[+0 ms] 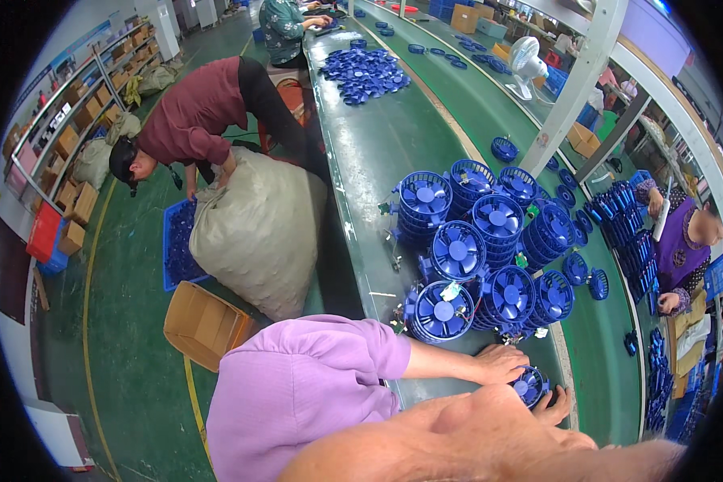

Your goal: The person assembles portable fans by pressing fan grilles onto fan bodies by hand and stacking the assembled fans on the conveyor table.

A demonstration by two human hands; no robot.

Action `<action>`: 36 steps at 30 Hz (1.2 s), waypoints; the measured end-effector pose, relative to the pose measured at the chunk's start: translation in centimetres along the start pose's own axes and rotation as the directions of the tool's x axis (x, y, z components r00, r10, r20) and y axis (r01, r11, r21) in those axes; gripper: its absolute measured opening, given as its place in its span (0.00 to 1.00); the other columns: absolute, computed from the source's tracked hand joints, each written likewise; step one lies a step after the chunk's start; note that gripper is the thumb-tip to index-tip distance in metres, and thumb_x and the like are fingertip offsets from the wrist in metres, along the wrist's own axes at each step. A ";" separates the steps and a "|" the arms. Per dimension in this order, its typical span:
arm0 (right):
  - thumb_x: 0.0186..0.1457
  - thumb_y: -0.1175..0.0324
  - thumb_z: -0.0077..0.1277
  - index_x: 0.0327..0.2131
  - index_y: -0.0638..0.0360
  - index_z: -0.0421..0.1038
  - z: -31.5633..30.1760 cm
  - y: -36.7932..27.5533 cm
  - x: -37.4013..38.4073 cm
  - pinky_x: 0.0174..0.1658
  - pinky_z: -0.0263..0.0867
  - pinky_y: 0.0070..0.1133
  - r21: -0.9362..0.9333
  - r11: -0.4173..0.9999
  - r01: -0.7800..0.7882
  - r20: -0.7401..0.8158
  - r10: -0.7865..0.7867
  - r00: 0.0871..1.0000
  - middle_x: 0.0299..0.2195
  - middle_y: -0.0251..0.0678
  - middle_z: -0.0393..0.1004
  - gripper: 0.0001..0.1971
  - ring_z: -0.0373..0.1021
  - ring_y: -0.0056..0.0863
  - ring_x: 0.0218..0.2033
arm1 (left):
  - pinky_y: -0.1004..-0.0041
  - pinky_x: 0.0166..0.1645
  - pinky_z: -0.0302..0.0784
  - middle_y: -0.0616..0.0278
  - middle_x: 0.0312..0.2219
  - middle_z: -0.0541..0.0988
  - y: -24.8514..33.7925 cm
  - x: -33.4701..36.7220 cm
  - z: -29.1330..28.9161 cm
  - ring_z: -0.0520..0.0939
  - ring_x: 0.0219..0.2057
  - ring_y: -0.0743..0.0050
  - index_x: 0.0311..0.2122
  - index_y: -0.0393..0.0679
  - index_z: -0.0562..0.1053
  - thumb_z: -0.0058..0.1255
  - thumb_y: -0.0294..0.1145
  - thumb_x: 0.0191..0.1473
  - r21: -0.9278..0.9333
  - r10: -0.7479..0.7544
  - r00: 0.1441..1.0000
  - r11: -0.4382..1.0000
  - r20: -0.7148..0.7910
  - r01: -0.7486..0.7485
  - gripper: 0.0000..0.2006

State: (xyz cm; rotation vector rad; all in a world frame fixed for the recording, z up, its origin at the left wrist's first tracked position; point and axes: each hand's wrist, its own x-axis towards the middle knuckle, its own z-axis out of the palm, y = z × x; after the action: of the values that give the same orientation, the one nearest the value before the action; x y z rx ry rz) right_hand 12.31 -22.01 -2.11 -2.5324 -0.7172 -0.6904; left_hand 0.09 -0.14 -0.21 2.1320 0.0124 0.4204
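A small blue fan (529, 386) in a round, slatted housing sits at the near end of the green work surface. My left hand (500, 364) reaches over from its upper left, fingers bent against its edge. On the other side my right hand (553, 407) holds the rim, thumb and fingers curved round it. Blurred skin close to the camera hides my right forearm. Just beyond my hands stand several stacks of similar blue fans (456, 251), with wires and small green circuit boards (521, 260) poking out.
A green conveyor belt (610, 377) carrying loose blue rings (575, 268) runs along the right. At the left, a person (193, 112) bends over a big sack (257, 233) and a blue crate (171, 269), near a cardboard box (205, 325). Another person (681, 241) works across the belt.
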 end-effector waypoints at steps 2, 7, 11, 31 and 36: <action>0.52 0.70 0.51 0.43 0.62 0.72 0.0 0.0 -0.1 0.55 0.58 0.38 -0.001 1.000 -0.002 -0.002 0.002 1.000 0.51 0.49 0.67 0.14 0.63 0.48 0.52 | 0.53 0.47 0.70 0.51 0.37 0.75 0.1 0.1 -0.1 0.75 0.42 0.48 0.41 0.41 0.71 0.42 0.37 0.56 0.006 -0.006 1.000 1.000 0.019 0.006 0.13; 0.52 0.71 0.51 0.43 0.62 0.72 0.0 0.0 0.0 0.55 0.58 0.38 0.006 1.000 -0.006 -0.007 0.006 1.000 0.51 0.49 0.68 0.14 0.63 0.48 0.52 | 0.53 0.46 0.70 0.51 0.37 0.75 -0.1 0.1 0.1 0.75 0.42 0.48 0.41 0.41 0.71 0.42 0.36 0.55 0.009 0.006 1.000 1.000 0.014 -0.006 0.13; 0.52 0.71 0.51 0.43 0.62 0.72 0.1 0.1 0.0 0.55 0.58 0.37 -0.006 1.000 0.007 -0.016 -0.007 1.000 0.51 0.48 0.68 0.14 0.63 0.48 0.52 | 0.53 0.46 0.70 0.51 0.37 0.75 -0.2 0.0 0.2 0.75 0.42 0.48 0.41 0.42 0.71 0.42 0.36 0.55 -0.002 0.016 1.000 1.000 -0.004 -0.016 0.13; 0.51 0.72 0.51 0.43 0.63 0.72 0.1 0.3 0.1 0.55 0.58 0.37 -0.012 0.999 0.031 -0.025 -0.032 0.999 0.51 0.48 0.68 0.14 0.63 0.48 0.52 | 0.53 0.46 0.70 0.52 0.37 0.76 -0.2 0.1 0.4 0.75 0.41 0.48 0.40 0.42 0.71 0.42 0.36 0.55 -0.003 0.011 0.999 1.000 -0.041 -0.011 0.12; 0.51 0.72 0.51 0.43 0.62 0.72 0.0 0.0 0.2 0.56 0.58 0.37 -0.009 1.000 0.013 -0.006 -0.014 1.000 0.52 0.48 0.68 0.15 0.63 0.48 0.52 | 0.53 0.46 0.70 0.51 0.36 0.76 -0.3 0.1 0.5 0.75 0.41 0.48 0.40 0.42 0.72 0.43 0.36 0.55 -0.008 0.014 0.999 1.000 -0.052 -0.015 0.12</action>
State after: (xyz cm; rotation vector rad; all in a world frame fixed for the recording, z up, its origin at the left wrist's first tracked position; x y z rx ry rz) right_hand 12.46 -21.96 -2.01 -2.5347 -0.7315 -0.7065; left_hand 0.41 -0.37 -0.67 2.1133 0.0249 0.4835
